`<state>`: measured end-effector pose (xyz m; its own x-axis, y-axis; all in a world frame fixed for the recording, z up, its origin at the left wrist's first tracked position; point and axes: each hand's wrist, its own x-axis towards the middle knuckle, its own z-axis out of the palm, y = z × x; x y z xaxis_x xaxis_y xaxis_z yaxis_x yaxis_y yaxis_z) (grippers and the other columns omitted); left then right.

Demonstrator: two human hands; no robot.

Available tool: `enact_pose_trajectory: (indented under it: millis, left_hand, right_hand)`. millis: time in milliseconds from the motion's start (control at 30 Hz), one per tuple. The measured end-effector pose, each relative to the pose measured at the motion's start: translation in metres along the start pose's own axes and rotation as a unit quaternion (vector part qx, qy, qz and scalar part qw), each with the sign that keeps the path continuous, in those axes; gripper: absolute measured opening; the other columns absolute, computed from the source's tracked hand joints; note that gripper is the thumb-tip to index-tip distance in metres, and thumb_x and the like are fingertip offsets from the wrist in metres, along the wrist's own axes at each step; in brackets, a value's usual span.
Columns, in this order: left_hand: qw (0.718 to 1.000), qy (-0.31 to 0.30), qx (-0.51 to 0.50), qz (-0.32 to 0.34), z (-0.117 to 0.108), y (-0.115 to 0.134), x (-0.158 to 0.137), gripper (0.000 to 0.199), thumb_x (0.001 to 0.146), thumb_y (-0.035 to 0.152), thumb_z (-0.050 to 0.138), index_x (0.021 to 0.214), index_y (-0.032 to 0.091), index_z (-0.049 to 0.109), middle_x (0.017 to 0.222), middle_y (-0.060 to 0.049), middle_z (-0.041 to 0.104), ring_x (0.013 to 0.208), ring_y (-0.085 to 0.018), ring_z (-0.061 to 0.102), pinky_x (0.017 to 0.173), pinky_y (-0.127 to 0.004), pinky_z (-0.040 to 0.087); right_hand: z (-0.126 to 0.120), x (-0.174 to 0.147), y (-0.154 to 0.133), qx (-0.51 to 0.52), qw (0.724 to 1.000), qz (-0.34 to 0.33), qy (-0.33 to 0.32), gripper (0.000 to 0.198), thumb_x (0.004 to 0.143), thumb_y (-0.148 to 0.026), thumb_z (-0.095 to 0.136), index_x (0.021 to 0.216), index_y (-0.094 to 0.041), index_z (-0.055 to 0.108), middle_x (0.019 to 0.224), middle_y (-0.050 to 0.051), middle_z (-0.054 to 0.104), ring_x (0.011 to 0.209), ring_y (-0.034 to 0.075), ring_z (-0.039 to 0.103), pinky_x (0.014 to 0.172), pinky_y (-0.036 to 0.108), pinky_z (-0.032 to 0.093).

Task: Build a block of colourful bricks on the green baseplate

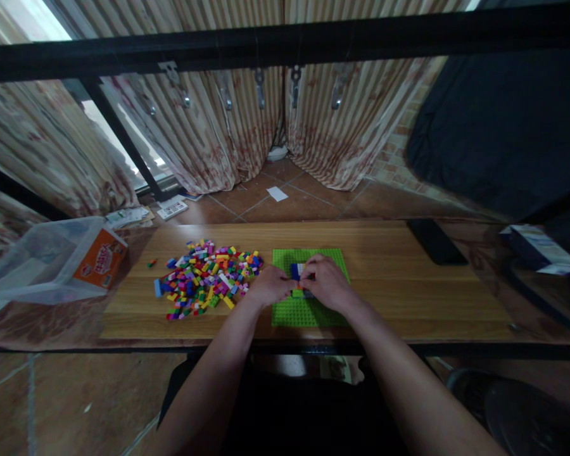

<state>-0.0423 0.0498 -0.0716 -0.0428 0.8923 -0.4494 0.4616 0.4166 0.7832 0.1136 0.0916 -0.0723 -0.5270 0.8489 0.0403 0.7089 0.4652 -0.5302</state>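
On the table lies a green studded baseplate (285,315) with a small cluster of building bricks near its middle. A blue brick (294,271) and a lime-green brick (297,293) show there, with bits of white and orange between my fingers. My left hand (270,285) comes in from the left, fingers pressed together at the cluster's edge; whatever they hold is hidden. From the right, my right hand (330,282) bends over the cluster, its thumb and fingertips pinched on a small brick whose colour I cannot make out. The two hands' fingertips nearly meet.
A spread of loose multicoloured bricks (209,278) covers the wooden table (399,291) left of the baseplate. A black phone (437,241) lies at the right. Beyond the table's left end stands a clear plastic bin (42,259). A dark metal bar (266,47) with hooks crosses above.
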Motion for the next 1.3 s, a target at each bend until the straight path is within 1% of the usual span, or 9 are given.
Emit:
enact_pose_trajectory:
  millis: [67, 167, 233, 333, 533, 733, 900, 1067, 1300]
  left_hand:
    - [1.0, 0.005, 0.01, 0.01, 0.0, -0.001, 0.0, 0.025, 0.075, 0.028, 0.063, 0.055, 0.015, 0.055, 0.046, 0.001, 0.053, 0.041, -0.009, 0.05, 0.041, -0.02, 0.035]
    - [0.999, 0.012, 0.026, 0.026, 0.001, -0.004, 0.001, 0.025, 0.075, 0.029, 0.062, 0.055, 0.015, 0.056, 0.047, 0.001, 0.055, 0.042, -0.01, 0.051, 0.041, -0.02, 0.034]
    - [0.999, 0.013, 0.031, 0.035, 0.001, -0.006, 0.002, 0.026, 0.076, 0.031, 0.061, 0.055, 0.016, 0.055, 0.048, 0.0, 0.056, 0.042, -0.01, 0.051, 0.041, -0.02, 0.034]
    - [0.999, 0.013, 0.029, 0.043, 0.002, -0.007, 0.002, 0.028, 0.076, 0.031, 0.06, 0.054, 0.016, 0.054, 0.046, 0.001, 0.055, 0.041, -0.009, 0.049, 0.041, -0.019, 0.033]
    - [0.999, -0.001, 0.033, 0.024, -0.001, -0.003, -0.002, 0.028, 0.082, 0.031, 0.054, 0.058, 0.015, 0.055, 0.05, 0.0, 0.057, 0.043, -0.009, 0.051, 0.043, -0.018, 0.037]
    - [1.0, -0.016, 0.0, -0.006, -0.009, 0.0, -0.005, 0.023, 0.082, 0.018, 0.051, 0.059, 0.014, 0.055, 0.049, 0.001, 0.056, 0.044, -0.008, 0.052, 0.044, -0.018, 0.041]
    - [0.999, -0.033, -0.003, -0.005, -0.007, 0.001, -0.006, 0.02, 0.08, 0.015, 0.054, 0.06, 0.013, 0.056, 0.046, 0.003, 0.053, 0.042, -0.006, 0.05, 0.045, -0.016, 0.042]
    - [1.0, -0.026, 0.001, 0.0, -0.004, 0.001, -0.005, 0.019, 0.079, 0.015, 0.056, 0.06, 0.013, 0.057, 0.048, 0.002, 0.055, 0.044, -0.008, 0.053, 0.044, -0.016, 0.042]
    - [1.0, -0.023, -0.001, 0.001, -0.003, 0.001, -0.005, 0.02, 0.08, 0.014, 0.053, 0.06, 0.013, 0.056, 0.047, 0.002, 0.055, 0.043, -0.008, 0.053, 0.044, -0.016, 0.043]
  right_hand:
    - [0.0, 0.001, 0.001, 0.004, 1.0, 0.0, 0.002, 0.006, 0.074, -0.016, 0.069, 0.073, -0.02, 0.074, 0.098, 0.007, 0.062, 0.096, 0.021, 0.057, 0.087, 0.034, 0.042]
    - [-0.001, 0.002, 0.004, 0.02, 1.0, 0.0, 0.002, 0.006, 0.074, -0.016, 0.069, 0.071, -0.02, 0.073, 0.092, 0.006, 0.063, 0.088, 0.019, 0.058, 0.082, 0.032, 0.043]
    - [-0.002, 0.003, 0.007, 0.032, 0.999, 0.004, 0.004, 0.006, 0.072, -0.014, 0.069, 0.07, -0.019, 0.072, 0.088, 0.004, 0.063, 0.083, 0.017, 0.058, 0.079, 0.031, 0.044]
    - [-0.001, 0.003, 0.008, 0.041, 0.999, 0.009, 0.011, 0.008, 0.067, -0.012, 0.072, 0.069, -0.02, 0.071, 0.085, 0.003, 0.062, 0.081, 0.016, 0.057, 0.078, 0.03, 0.043]
    - [0.0, 0.003, 0.008, 0.034, 0.999, 0.01, 0.014, 0.007, 0.066, -0.011, 0.073, 0.067, -0.018, 0.07, 0.081, 0.002, 0.061, 0.078, 0.015, 0.056, 0.077, 0.029, 0.042]
    - [-0.002, 0.004, 0.006, 0.032, 0.999, 0.029, 0.012, 0.002, 0.069, -0.015, 0.071, 0.068, -0.017, 0.07, 0.083, 0.003, 0.062, 0.078, 0.015, 0.056, 0.076, 0.027, 0.042]
    - [-0.001, 0.005, 0.003, 0.012, 0.999, 0.043, 0.014, 0.001, 0.069, -0.016, 0.071, 0.069, -0.017, 0.071, 0.083, 0.004, 0.062, 0.079, 0.016, 0.056, 0.077, 0.027, 0.042]
    - [0.001, 0.005, 0.003, 0.001, 0.999, 0.043, 0.021, 0.002, 0.069, -0.016, 0.071, 0.068, -0.017, 0.07, 0.083, 0.004, 0.062, 0.079, 0.016, 0.056, 0.076, 0.027, 0.042]
    - [0.001, 0.005, 0.001, -0.004, 0.998, 0.049, 0.025, 0.002, 0.069, -0.014, 0.071, 0.068, -0.017, 0.071, 0.083, 0.005, 0.062, 0.078, 0.016, 0.056, 0.075, 0.028, 0.042]
